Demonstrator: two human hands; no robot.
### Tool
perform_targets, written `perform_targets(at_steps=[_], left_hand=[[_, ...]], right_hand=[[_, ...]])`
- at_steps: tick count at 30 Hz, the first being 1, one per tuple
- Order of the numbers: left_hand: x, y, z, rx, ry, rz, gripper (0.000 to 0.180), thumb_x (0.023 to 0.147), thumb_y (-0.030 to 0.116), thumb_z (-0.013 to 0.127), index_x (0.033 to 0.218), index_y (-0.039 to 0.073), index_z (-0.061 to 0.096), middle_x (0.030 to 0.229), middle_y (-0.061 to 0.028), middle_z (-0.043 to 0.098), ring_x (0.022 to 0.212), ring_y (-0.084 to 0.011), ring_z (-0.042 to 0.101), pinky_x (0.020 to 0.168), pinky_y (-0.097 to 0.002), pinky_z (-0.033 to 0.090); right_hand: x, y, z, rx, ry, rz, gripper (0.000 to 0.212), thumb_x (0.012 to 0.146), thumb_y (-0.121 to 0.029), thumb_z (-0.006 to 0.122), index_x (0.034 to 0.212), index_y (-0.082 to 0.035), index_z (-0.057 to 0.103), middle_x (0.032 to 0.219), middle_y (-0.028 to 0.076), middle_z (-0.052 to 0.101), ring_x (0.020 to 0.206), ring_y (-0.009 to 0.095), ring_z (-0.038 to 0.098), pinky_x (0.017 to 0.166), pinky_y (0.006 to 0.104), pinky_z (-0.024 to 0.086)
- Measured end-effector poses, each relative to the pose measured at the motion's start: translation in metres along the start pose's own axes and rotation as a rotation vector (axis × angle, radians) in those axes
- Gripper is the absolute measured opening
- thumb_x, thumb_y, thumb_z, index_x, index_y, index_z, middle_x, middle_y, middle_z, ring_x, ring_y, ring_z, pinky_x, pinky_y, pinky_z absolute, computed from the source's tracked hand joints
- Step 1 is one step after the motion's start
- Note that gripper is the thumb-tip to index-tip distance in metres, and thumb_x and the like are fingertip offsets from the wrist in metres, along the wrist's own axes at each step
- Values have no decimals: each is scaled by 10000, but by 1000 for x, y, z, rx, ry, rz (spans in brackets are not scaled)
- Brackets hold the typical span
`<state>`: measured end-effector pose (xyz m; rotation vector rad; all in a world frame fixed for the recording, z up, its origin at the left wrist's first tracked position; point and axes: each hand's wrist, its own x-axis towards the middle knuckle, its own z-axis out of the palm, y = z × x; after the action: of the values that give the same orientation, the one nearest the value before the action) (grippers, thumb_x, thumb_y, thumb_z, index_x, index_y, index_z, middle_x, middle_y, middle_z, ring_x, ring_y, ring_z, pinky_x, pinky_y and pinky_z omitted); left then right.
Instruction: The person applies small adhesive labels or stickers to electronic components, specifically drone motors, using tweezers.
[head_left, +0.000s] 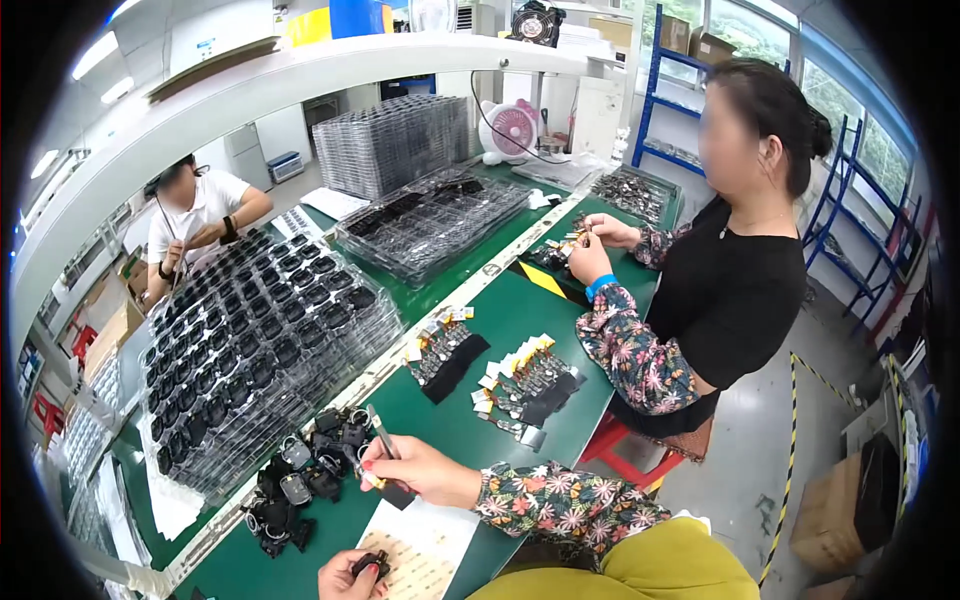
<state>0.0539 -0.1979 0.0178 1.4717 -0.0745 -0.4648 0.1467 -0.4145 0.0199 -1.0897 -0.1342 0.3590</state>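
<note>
My right hand (425, 472), in a floral sleeve, is closed around slim metal tweezers (381, 430). A small black-and-yellow piece (397, 494) shows just under its fingers; whether the hand or the tweezers hold it is unclear. Lower down, my left hand (345, 577) pinches a small black plastic housing (371, 563). Beneath both hands lies a white sheet with rows of small tan shapes (432, 545). To the left of the hands, a pile of similar black housings (297, 487), some with metal rings, rests on the green table (480, 425).
Small parts with yellow-and-white tabs (515, 385) lie in two rows on black strips. Stacked clear trays of black parts (265, 350) stand at left. A co-worker in black (745, 280) handles parts at right; another in white (205, 215) works across the table.
</note>
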Motion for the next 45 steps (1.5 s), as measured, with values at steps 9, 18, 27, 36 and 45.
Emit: perform_targets(at_steps=[9,18,27,36,45], left_hand=[[7,5,4,82,23,-40,149,870,41,566,1011,2,596,820,-34,619,605,-73,517,543,-189,410],[12,14,6,91,66,-54,163,857,12,558,1019,12,575,899,-54,608,713,-100,535,625,-203,429],[23,13,4,95,20,-19,158,855,-5,543,1010,24,553,907,-29,587,793,-102,530,690,-210,428],[27,8,13,11,121,13,230,867,17,561,1096,20,555,960,-41,590,803,-114,529,722,-214,434],[31,-5,-1,-48,140,90,198,809,-94,469,985,-18,516,825,-66,581,635,-106,552,530,-228,478]], right_hand=[[-2,6,6,-7,-184,2,171,882,-93,542,1030,-6,541,815,61,623,684,52,541,550,189,401],[9,22,5,-160,-155,-146,77,845,-69,567,884,-2,570,681,57,633,567,73,558,472,220,398],[1,18,5,-172,-237,-124,122,836,-65,598,914,23,567,751,51,634,610,75,570,515,214,431],[-10,15,1,-195,-188,-73,120,849,-57,587,935,22,566,760,52,632,644,74,591,550,205,455],[-14,3,3,-130,-192,33,111,860,-88,570,928,-1,561,745,50,630,615,59,551,501,201,414]])
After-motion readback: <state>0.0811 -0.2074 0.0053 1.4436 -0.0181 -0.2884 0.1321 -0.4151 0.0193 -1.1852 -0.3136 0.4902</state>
